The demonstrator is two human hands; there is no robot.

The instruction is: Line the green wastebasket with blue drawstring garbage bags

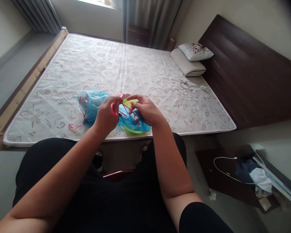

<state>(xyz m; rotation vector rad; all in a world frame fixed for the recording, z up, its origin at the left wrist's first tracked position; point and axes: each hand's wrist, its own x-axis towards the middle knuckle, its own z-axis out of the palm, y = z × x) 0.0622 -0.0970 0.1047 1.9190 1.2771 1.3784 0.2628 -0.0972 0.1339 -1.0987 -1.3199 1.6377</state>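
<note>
My left hand is closed on a red cord, part of which loops below its fingers. My right hand pinches the same cord a short way to the right, its thumb and forefinger towards my left hand. Beneath both hands lies a yellow-green perforated basket with blue plastic film and small reddish things in it, partly hidden by my right hand. To the left, a crumpled light-blue plastic bag rests on the mattress, with a thin red string trailing from it.
The letter-patterned mattress spreads out in front of me. A pillow and a printed cushion lie by the dark headboard. At the right, a low brown cabinet carries a white cable and cloths.
</note>
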